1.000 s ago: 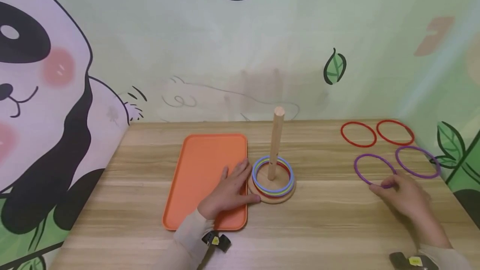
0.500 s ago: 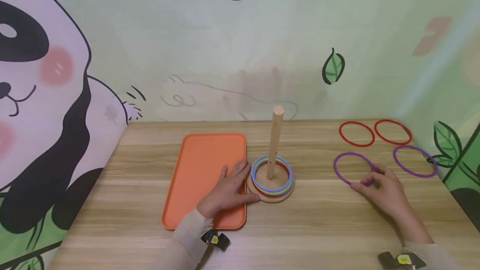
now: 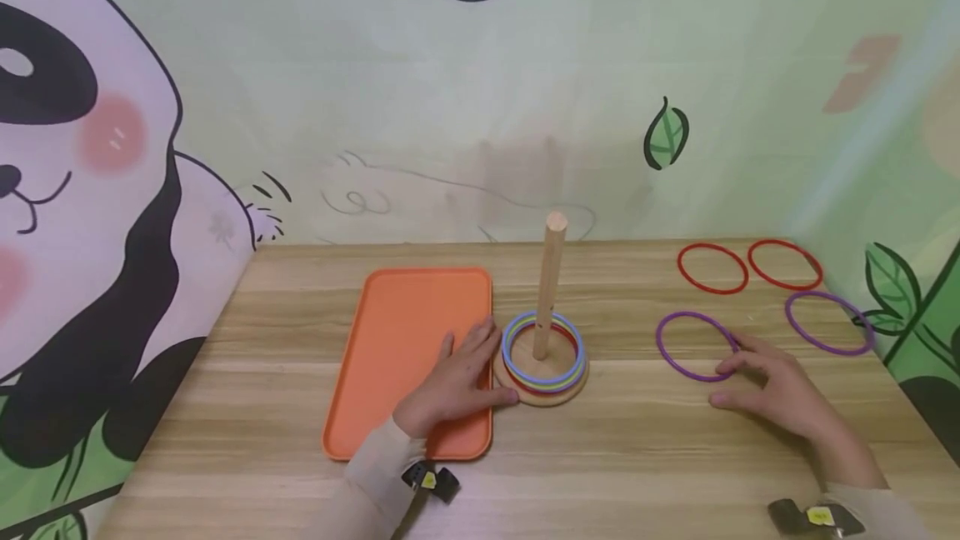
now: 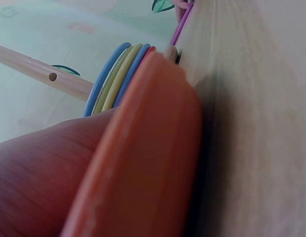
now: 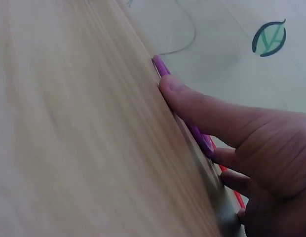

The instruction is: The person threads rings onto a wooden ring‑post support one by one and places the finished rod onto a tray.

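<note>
In the head view a wooden post [image 3: 550, 290] stands upright on a round wooden base [image 3: 545, 400]. Several thin rings [image 3: 513, 369] in blue, yellow-green and red lie stacked around it. My left hand [image 3: 453, 382] is spread over the right side of an orange tray [image 3: 397, 315], with thumb and fingertips at the base's left edge. A purple ring [image 3: 672, 363] lies flat on the table to the right. At its right side my right hand [image 3: 772, 386] touches it with the fingers, the thumb held apart from it. In the right wrist view the thumb [image 5: 192, 101] overlaps the purple ring [image 5: 201, 138].
A second purple ring [image 3: 830, 348] lies farther right. Behind are two red rings, one left [image 3: 712, 290] and one right [image 3: 785, 284]. The wooden table [image 3: 585, 473] meets a painted wall [image 3: 375, 90] at the back and right.
My right hand slid the nearer purple ring leftward across the table, and its thumb has since come away from the ring. The left hand stayed where it was.
</note>
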Tool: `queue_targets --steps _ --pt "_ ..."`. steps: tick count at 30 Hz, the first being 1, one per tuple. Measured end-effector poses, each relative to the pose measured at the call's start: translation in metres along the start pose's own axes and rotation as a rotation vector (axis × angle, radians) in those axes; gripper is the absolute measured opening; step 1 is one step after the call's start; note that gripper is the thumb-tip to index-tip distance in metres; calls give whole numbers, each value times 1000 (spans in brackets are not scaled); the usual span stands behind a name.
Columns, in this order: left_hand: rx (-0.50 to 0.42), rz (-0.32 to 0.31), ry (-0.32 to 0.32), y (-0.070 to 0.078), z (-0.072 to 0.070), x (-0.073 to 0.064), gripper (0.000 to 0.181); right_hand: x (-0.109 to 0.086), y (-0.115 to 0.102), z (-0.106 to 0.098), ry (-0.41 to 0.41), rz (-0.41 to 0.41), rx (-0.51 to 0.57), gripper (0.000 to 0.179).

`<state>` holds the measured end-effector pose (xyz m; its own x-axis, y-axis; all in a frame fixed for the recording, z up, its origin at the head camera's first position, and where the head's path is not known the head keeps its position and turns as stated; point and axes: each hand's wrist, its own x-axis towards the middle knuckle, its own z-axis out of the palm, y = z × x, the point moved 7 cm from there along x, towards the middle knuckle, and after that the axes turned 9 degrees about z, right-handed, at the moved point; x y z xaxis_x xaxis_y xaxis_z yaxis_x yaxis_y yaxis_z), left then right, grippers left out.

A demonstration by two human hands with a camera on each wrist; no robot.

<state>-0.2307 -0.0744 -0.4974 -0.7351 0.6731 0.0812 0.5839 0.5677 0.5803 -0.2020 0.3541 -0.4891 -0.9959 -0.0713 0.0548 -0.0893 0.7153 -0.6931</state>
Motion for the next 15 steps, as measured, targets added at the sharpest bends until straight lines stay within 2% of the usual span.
queue_targets --steps 5,15 --pt "1 -2 0 -1 1 1 103 -1 2 0 2 -18 28 29" --pt "-7 1 9 -2 2 1 103 1 3 0 103 32 13 31"
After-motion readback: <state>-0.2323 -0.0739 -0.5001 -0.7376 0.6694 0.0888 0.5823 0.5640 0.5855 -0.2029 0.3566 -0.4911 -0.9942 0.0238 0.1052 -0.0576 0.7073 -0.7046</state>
